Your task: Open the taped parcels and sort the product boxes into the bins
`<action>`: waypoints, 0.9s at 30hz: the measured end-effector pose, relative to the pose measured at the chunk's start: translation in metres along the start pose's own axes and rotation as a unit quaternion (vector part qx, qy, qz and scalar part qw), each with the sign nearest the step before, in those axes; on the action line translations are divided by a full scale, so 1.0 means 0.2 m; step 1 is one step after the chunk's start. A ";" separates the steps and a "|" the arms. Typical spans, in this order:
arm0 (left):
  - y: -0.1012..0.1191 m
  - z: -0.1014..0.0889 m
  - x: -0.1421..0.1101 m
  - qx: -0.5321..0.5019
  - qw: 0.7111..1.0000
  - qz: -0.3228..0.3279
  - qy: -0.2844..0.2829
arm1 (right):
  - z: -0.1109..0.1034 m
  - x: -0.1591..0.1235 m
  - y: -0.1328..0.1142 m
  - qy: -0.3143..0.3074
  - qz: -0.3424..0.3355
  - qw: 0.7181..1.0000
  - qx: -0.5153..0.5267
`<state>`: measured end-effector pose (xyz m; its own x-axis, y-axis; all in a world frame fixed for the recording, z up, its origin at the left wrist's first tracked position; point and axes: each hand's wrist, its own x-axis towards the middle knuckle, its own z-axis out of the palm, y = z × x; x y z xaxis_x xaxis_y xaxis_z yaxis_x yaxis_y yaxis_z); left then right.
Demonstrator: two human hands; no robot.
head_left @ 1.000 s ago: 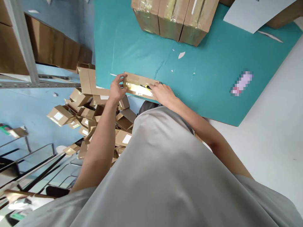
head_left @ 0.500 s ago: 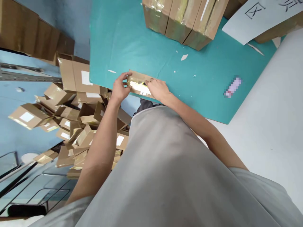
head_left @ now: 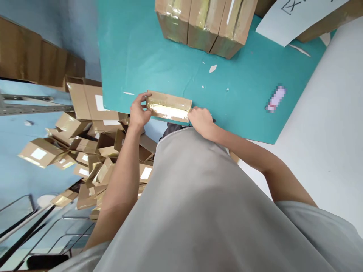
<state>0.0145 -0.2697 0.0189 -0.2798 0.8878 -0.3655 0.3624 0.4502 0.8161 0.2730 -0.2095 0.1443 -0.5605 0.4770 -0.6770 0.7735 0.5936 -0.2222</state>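
A small, long cardboard box [head_left: 167, 99] lies near the front edge of the teal table, with shiny clear tape along its top. My left hand [head_left: 140, 111] grips its left end, fingers on the far side and thumb on the near side. At the box's right end is my right hand [head_left: 201, 120], closed around a utility knife that the fingers mostly hide. A dark tip of it [head_left: 214, 120] shows behind the hand.
Three taped cartons [head_left: 201, 28] stand at the back of the teal table [head_left: 127, 56]. A white paper sheet [head_left: 283, 22] with writing hangs at the far right. Paper scraps [head_left: 213, 68] and a blurred pinkish item [head_left: 276, 98] lie on the table. Opened boxes [head_left: 96, 151] are heaped on the floor at left.
My right hand has slid from the middle of the box to its right end, baring the taped top. The left hand keeps its hold. The whole view has shifted slightly.
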 end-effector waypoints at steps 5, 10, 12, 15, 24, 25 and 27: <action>0.06 0.06 -0.01 0.028 0.999 -0.011 -0.011 | 0.09 -0.14 0.11 0.005 0.073 0.997 0.007; 0.11 0.17 -0.05 0.081 0.996 -0.026 0.035 | 0.19 -0.16 0.20 0.015 0.084 0.995 0.041; 0.13 0.23 -0.06 0.094 0.992 -0.034 0.071 | 0.24 -0.18 0.25 0.017 0.078 0.995 0.051; 0.16 0.33 -0.07 0.089 0.990 -0.024 0.103 | 0.33 -0.23 0.30 0.022 0.083 0.994 0.063; 0.05 0.40 -0.02 0.029 0.995 0.012 0.092 | 0.38 -0.34 0.26 0.029 0.146 0.986 0.074; 0.04 0.39 -0.02 0.012 0.997 0.015 0.075 | 0.38 -0.37 0.26 0.030 0.153 0.985 0.076; 0.02 0.36 0.00 -0.008 0.998 0.018 0.052 | 0.39 -0.43 0.30 0.034 0.180 0.979 0.089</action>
<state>0.0792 -0.2614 -0.0100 -0.3581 0.8879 -0.2887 0.3594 0.4165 0.8351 0.3906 -0.2659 0.1345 -0.2552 0.6801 -0.6872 0.9606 0.2592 -0.1002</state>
